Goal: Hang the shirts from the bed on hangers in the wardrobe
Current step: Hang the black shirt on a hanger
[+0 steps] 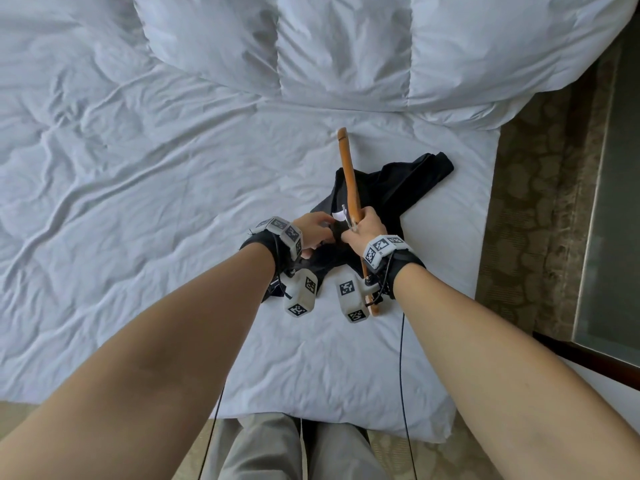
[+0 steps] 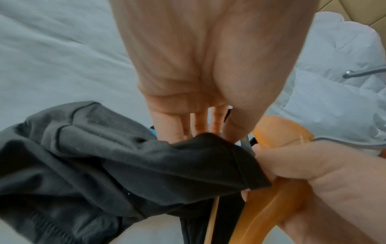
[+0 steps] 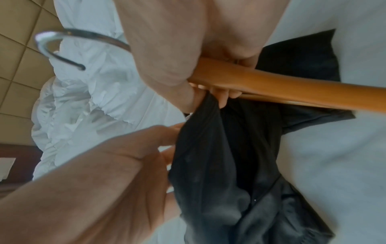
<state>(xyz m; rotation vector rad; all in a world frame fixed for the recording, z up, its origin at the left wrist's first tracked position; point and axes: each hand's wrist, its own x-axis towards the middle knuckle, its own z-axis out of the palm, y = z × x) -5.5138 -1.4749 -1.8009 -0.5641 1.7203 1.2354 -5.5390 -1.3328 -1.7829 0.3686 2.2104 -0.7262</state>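
A: Right, where's the shirt?

B: Black shirt [image 1: 381, 192] is bunched on the white bed [image 1: 173, 168], near its right edge, below the folded duvet [image 1: 346, 50]. Part of it is lifted between both hands.

A: Left hand?

B: Left hand [image 1: 313, 230] grips the shirt's hem or collar edge. Left wrist view shows the fingers [image 2: 173, 125] going in under the fabric [image 2: 125, 156], so it's grasping cloth. Which edge, I cannot tell.

A: Right hand?

B: Right hand [image 1: 367, 230] is wrapped around the middle of the wooden hanger [image 1: 349, 174], by the base of its metal hook [image 3: 60, 47]. Its lower fingers [image 3: 227, 96] also pinch the same shirt edge. So it grasps hanger plus cloth.

A: Hanger orientation?

B: Stood on edge over the shirt, one arm pointing away toward the duvet, the other back toward the person past the wrist. Hook sticks out to the left, free of anything.

A: Is the hanger inside the shirt?

B: Cannot tell. The far arm lies over the black fabric in the head view; the near arm's end shows bare below the wrist.

A: Anything else in frame?

B: Patterned carpet [image 1: 540, 188] right of the bed, the person's grey trousers [image 1: 263, 452] at the foot.
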